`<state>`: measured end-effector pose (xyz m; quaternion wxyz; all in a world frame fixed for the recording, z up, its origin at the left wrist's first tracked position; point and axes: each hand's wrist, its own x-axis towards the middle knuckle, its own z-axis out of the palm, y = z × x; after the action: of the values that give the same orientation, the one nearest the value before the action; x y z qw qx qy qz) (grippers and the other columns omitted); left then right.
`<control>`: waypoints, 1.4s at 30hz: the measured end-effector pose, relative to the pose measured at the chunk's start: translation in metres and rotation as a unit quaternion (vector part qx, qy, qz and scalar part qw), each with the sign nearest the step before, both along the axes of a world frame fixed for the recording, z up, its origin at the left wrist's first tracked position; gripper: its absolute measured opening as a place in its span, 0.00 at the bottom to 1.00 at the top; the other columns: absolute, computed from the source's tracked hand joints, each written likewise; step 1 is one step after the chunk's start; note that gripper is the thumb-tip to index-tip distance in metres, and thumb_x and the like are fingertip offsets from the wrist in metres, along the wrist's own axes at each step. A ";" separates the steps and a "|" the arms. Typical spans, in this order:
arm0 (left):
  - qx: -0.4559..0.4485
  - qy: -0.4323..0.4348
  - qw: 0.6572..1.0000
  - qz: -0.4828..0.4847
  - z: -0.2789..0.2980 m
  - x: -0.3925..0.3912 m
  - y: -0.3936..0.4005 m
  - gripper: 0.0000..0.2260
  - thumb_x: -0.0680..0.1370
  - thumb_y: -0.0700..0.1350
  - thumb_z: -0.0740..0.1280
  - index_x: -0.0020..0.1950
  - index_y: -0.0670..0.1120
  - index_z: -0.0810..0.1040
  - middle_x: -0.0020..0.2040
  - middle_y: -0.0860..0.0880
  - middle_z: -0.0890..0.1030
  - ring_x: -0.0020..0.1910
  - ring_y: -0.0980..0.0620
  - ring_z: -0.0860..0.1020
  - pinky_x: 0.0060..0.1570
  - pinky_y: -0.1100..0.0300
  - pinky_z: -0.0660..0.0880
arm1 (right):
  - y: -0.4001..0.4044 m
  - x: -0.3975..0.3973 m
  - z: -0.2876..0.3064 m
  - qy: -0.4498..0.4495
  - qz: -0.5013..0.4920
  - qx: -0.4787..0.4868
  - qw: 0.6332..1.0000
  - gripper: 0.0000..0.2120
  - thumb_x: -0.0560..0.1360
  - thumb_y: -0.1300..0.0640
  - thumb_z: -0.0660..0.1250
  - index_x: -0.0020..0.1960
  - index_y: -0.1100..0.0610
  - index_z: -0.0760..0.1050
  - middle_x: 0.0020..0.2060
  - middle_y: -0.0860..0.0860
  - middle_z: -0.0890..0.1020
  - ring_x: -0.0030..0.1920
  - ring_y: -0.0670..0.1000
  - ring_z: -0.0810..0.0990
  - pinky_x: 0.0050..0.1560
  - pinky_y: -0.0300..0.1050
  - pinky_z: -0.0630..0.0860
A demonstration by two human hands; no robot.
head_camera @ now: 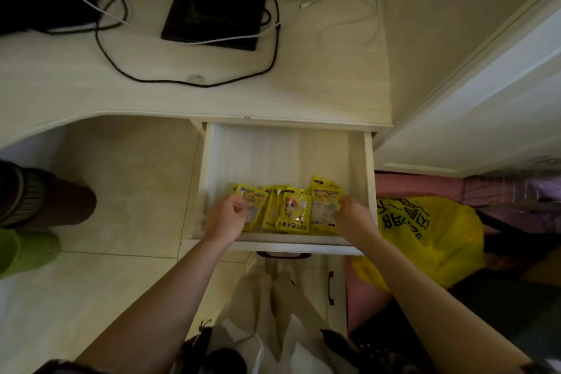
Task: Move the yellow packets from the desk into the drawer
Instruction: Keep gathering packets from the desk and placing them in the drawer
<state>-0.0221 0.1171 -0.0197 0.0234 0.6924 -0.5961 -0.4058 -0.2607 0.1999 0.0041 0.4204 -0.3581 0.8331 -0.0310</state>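
Both hands [226, 217] on packets [291, 212] near drawer [209, 161] front.

I have one view only, a wide-angle head camera looking steeply down and forward. The open drawer [285, 161] sits mid-frame, close below the lens; the table [91, 76] fills the upper part. Both forearms enter from the bottom edge. Edges bow strongly. No second view to compare.

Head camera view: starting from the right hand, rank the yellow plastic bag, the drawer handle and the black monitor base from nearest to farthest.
From the right hand:
1. yellow plastic bag, just to its right, beside the drawer.
2. drawer handle, below-left on the drawer front.
3. black monitor base, far up on the desk.
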 end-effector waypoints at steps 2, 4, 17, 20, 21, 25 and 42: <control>-0.032 -0.004 0.999 0.005 0.015 0.009 0.010 0.07 0.77 0.43 0.66 0.53 0.45 0.79 0.52 0.47 0.83 0.52 0.46 0.80 0.49 0.59 0.73 | -0.003 0.011 0.011 0.008 0.047 -0.018 0.999 0.19 0.79 0.58 0.57 0.69 0.58 0.64 0.54 0.58 0.80 0.43 0.55 0.76 0.35 0.44 0.70; -0.060 -0.006 0.998 0.011 0.027 0.019 0.022 0.08 0.76 0.43 0.66 0.54 0.45 0.79 0.52 0.46 0.83 0.51 0.44 0.81 0.49 0.57 0.75 | -0.007 0.026 0.020 0.011 0.090 -0.047 0.995 0.18 0.79 0.59 0.56 0.68 0.58 0.65 0.55 0.58 0.80 0.48 0.58 0.80 0.43 0.47 0.76; -0.113 -0.064 0.982 0.135 0.064 0.138 0.086 0.10 0.79 0.44 0.60 0.59 0.48 0.75 0.48 0.49 0.82 0.47 0.51 0.79 0.42 0.59 0.74 | -0.051 0.181 0.050 0.024 0.386 -0.100 0.917 0.16 0.79 0.55 0.56 0.66 0.56 0.66 0.62 0.55 0.75 0.62 0.57 0.75 0.52 0.46 0.73; -0.116 -0.087 0.974 0.171 0.065 0.179 0.095 0.10 0.80 0.45 0.60 0.59 0.48 0.75 0.49 0.50 0.81 0.43 0.55 0.76 0.42 0.62 0.72 | -0.058 0.227 0.051 0.028 0.425 -0.118 0.897 0.14 0.79 0.56 0.56 0.63 0.58 0.69 0.59 0.56 0.77 0.59 0.58 0.76 0.55 0.51 0.75; -0.117 -0.093 0.972 0.184 0.065 0.193 0.098 0.10 0.80 0.46 0.59 0.59 0.48 0.75 0.49 0.50 0.81 0.43 0.56 0.75 0.41 0.63 0.71 | -0.061 0.243 0.051 0.028 0.434 -0.118 0.893 0.14 0.79 0.55 0.56 0.62 0.58 0.69 0.59 0.56 0.77 0.59 0.58 0.76 0.55 0.51 0.75; -0.110 -0.113 0.960 0.230 0.065 0.253 0.106 0.10 0.80 0.46 0.59 0.60 0.49 0.74 0.49 0.51 0.80 0.44 0.56 0.75 0.43 0.65 0.71 | -0.073 0.307 0.052 0.010 0.457 -0.119 0.881 0.16 0.79 0.55 0.56 0.63 0.61 0.69 0.60 0.59 0.76 0.60 0.59 0.75 0.58 0.51 0.73; -0.138 -0.137 0.939 0.285 0.075 0.457 0.013 0.10 0.79 0.46 0.61 0.58 0.49 0.74 0.46 0.50 0.80 0.44 0.53 0.75 0.42 0.59 0.73 | -0.190 0.515 0.067 -0.009 0.518 -0.160 0.840 0.18 0.80 0.54 0.55 0.68 0.59 0.67 0.62 0.57 0.77 0.60 0.56 0.76 0.57 0.47 0.72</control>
<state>0.4348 0.1298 0.0555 0.1514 0.8719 -0.4216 -0.1978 0.2541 0.0102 0.0714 0.3196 -0.7995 0.5055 0.0550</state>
